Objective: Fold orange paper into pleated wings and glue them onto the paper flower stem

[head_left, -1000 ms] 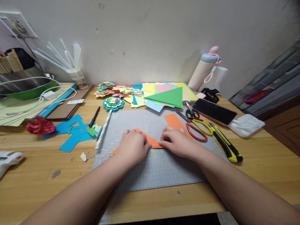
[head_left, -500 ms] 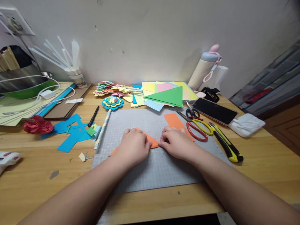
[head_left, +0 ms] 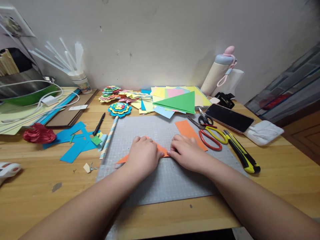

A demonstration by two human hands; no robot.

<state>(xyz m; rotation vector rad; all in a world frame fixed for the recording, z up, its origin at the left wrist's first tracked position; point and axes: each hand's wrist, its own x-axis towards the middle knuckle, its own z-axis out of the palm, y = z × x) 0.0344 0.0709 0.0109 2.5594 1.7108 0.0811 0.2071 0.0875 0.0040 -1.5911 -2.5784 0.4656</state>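
A folded piece of orange paper (head_left: 161,149) with a pointed left corner lies on the grey gridded cutting mat (head_left: 162,190). My left hand (head_left: 143,154) presses down on it with curled fingers, hiding its middle. At the paper's right corner, the thumb and fingertips of my right hand (head_left: 183,149) are closed in a pinch. Just behind my right hand is an orange paper strip (head_left: 188,130), partly covered by that hand. Red-and-yellow-handled scissors (head_left: 212,141) lie at the strip's right side.
To the right are a utility knife (head_left: 241,151), a phone (head_left: 228,118) and a white case (head_left: 265,133). Blue paper scraps (head_left: 77,146), a pen (head_left: 99,124) and a striped stick with a paper flower (head_left: 120,110) lie left. A green paper triangle (head_left: 178,104) tops stacked sheets behind the mat.
My right hand has shifted slightly left along with the paper's right corner, closer to my left thumb. More of the orange paper's left point shows beside my left wrist.
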